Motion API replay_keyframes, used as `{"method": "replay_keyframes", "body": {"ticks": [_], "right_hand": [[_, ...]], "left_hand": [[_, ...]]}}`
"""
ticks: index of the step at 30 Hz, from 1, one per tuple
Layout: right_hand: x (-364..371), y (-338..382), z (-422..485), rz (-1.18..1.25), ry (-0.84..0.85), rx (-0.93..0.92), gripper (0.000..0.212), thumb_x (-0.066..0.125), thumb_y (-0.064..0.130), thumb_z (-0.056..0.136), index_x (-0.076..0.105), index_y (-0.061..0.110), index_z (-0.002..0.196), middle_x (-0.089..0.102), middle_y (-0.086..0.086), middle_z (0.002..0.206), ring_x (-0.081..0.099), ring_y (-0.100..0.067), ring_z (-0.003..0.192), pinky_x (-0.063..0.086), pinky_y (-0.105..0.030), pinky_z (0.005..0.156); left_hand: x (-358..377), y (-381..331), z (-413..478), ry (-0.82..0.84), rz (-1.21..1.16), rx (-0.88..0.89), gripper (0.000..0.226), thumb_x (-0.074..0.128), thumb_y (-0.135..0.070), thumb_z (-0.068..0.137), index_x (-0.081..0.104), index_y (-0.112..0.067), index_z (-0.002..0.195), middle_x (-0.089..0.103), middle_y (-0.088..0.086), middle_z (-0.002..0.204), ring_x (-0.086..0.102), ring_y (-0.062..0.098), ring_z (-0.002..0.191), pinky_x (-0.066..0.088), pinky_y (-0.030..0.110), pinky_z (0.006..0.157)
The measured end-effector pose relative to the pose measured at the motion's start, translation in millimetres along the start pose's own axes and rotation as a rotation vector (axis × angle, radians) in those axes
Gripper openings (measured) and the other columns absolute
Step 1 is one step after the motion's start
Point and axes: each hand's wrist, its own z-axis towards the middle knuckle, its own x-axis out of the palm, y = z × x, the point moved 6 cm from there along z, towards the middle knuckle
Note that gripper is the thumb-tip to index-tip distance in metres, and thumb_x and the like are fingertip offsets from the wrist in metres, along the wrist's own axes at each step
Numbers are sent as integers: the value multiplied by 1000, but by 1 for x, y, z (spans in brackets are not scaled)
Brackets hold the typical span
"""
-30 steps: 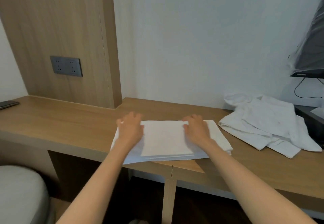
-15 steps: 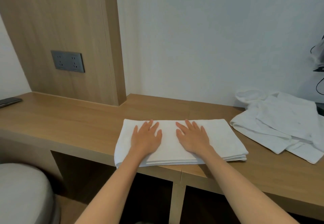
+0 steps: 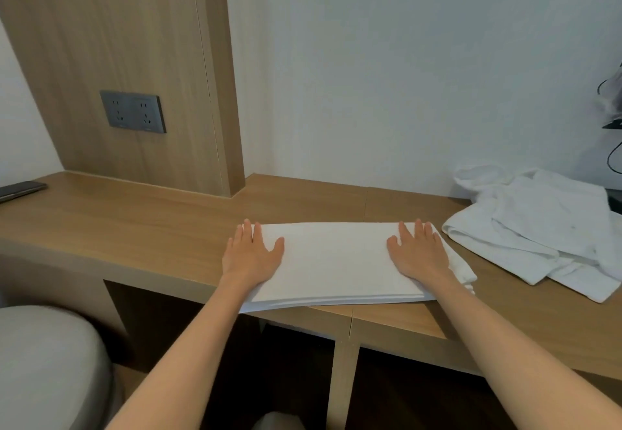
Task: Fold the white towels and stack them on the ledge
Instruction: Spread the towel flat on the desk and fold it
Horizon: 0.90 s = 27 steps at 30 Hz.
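One long wooden surface spans the frame from the left edge to the right and carries everything in the job. At the right middle, near the wall, lies a heap of unfolded towels, white, rumpled and overlapping, well apart from no hand's reach but untouched. At centre sits the folded towel, a flat white oblong of several layers whose stepped open edges face the camera and reach the front lip of the surface. The left hand lies palm down on its left end and the right hand palm down on its right end, fingers straight, pressing and gripping nothing.

The cloth looks light, soft and limp, so it will likely sag or fan open if lifted by one corner. A safer hold appears to be both short ends at once, fingers slid beneath and thumbs on top to pin all layers. The heap would want shaking out by its corners first.

A grey wall socket sits at upper left; a dark phone rests at the far left edge.
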Motion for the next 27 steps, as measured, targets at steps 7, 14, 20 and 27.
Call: {"method": "replay_keyframes", "body": {"ticks": [7, 14, 20, 27], "right_hand": [[-35, 23, -17, 68, -225, -148, 33, 39, 25, 98, 57, 15, 124, 52, -6, 132, 41, -26, 125, 36, -37, 98], [-24, 81, -52, 1, 205, -343, 35, 41, 41, 97, 49, 36, 130, 43, -1, 133, 43, -23, 124, 38, -39, 98], [-21, 86, -48, -230, 257, -312, 48, 29, 25, 99, 29, 40, 145, 32, -2, 147, 35, -28, 133, 32, -42, 103], [-14, 103, -5, -70, 294, -252, 45, 29, 23, 99, 37, 32, 142, 38, 2, 149, 31, -27, 137, 7, -52, 114]], "left_hand": [[-6, -12, 5, 27, 126, 63, 60, 13, -48, 100, 1, -20, 152, -11, 7, 159, -9, 29, 146, -10, 61, 109], [-9, -24, 19, 55, 38, 157, 45, 15, -36, 103, 28, -37, 146, 31, 6, 150, 17, 29, 142, -8, 68, 106], [-32, -9, 15, -57, 129, 113, 37, 38, -43, 97, 53, -33, 130, 52, 1, 130, 42, 24, 122, 24, 46, 102], [-29, -10, -20, 309, -174, 184, 33, 66, -51, 81, 53, -21, 77, 58, -6, 79, 52, 6, 69, 40, 17, 61]]}}
